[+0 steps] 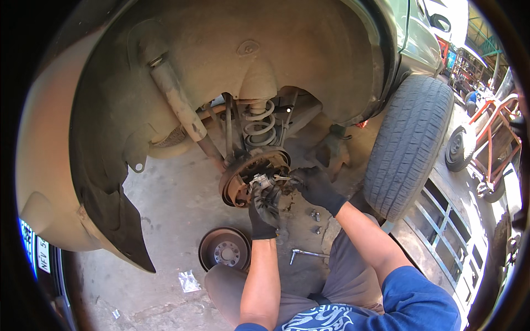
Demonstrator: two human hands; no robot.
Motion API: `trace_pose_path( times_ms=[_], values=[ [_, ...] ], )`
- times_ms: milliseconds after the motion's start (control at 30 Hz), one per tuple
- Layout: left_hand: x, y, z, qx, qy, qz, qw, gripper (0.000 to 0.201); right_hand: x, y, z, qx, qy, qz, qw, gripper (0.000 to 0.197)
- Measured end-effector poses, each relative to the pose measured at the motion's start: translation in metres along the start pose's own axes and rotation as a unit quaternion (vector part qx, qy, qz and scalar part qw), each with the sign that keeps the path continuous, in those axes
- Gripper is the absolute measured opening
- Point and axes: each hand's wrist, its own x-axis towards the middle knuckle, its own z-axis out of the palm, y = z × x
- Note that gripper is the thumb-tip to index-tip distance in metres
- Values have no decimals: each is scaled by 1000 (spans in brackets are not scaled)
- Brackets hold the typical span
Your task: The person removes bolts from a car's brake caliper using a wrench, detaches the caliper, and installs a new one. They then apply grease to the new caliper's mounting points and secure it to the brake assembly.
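Note:
My left hand, in a black glove, is closed around a small silver metal part, which looks like a wheel cylinder. The part sits in front of the rusty drum brake assembly. From the right, my right hand, also gloved in black, grips a small wrench. The wrench's shiny end meets the silver part's right side. My fingers cover much of both things. Behind them the brake shoes and the backing plate are partly hidden.
A brake drum lies on the floor near my left knee. Several lug nuts and a ratchet lie toward my right leg. A clear plastic bag rests at left. Above are a shock absorber and coil spring; a tyre stands right.

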Motion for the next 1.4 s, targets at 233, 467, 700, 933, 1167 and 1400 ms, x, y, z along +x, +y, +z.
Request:
trace_pose_path(
  times_ms=[233, 467, 700, 933, 1167, 1400],
  values=[
    [0, 3, 3, 31, 13, -1, 999, 28, 2, 22, 19, -24, 8, -10, 1000, 40],
    [3, 3, 4, 57, 24, 3, 998, 30, 4, 35, 28, -32, 19, -28, 999, 40],
    [2, 3, 16, 65, 80, 20, 994, 30, -41, 26, 48, 192, 102, 181, 959, 22],
    [2, 3, 35, 110, 172, 41, 978, 32, -82, 32, 83, 226, 39, 331, 915, 24],
    [7, -12, 42, 100, 228, 100, 963, 32, -69, 35, 96, 271, 83, 288, 915, 22],
    [17, -31, 66, 62, 268, 198, 941, 20, -71, 45, 97, 412, 42, 311, 856, 17]
  ],
)
